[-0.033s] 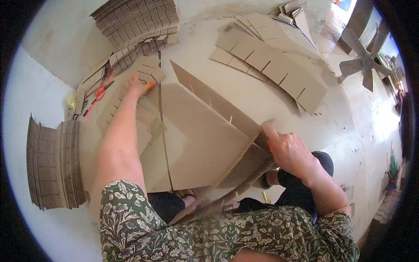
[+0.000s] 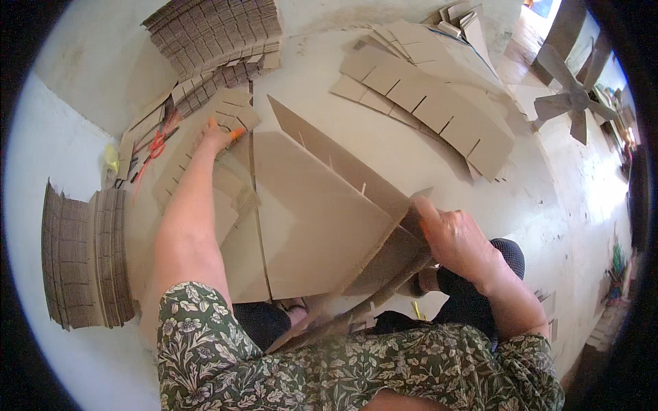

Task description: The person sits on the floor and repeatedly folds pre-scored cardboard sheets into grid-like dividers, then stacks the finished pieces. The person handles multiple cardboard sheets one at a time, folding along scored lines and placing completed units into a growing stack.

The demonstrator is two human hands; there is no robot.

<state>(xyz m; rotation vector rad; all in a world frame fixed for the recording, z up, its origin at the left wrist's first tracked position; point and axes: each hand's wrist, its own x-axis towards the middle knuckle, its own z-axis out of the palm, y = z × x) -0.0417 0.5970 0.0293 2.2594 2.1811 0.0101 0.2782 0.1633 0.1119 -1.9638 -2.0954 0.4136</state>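
Observation:
My right hand (image 2: 456, 236) is closed on the near right end of an assembly of slotted cardboard dividers (image 2: 329, 164), where long strips stand on edge and cross each other. One strip slants toward my lap and is blurred. At far left, my left hand (image 2: 218, 137) reaches to a small slotted cardboard piece (image 2: 236, 108). Its thumb and forefinger, with orange coverings on the tips, are spread and touch the cardboard; the other fingers are partly hidden. More slotted pieces (image 2: 229, 185) lie loose under and beside my left forearm.
Tall stacks of cardboard strips stand at far left (image 2: 219, 34) and near left (image 2: 86, 257). Long slotted strips (image 2: 432, 103) lie spread on the white surface at far right. Red string (image 2: 156, 145) lies by the left wall. A fan (image 2: 574, 99) stands at right.
My right hand and the cardboard at its fingers have shifted very slightly to the right. My left hand keeps its place.

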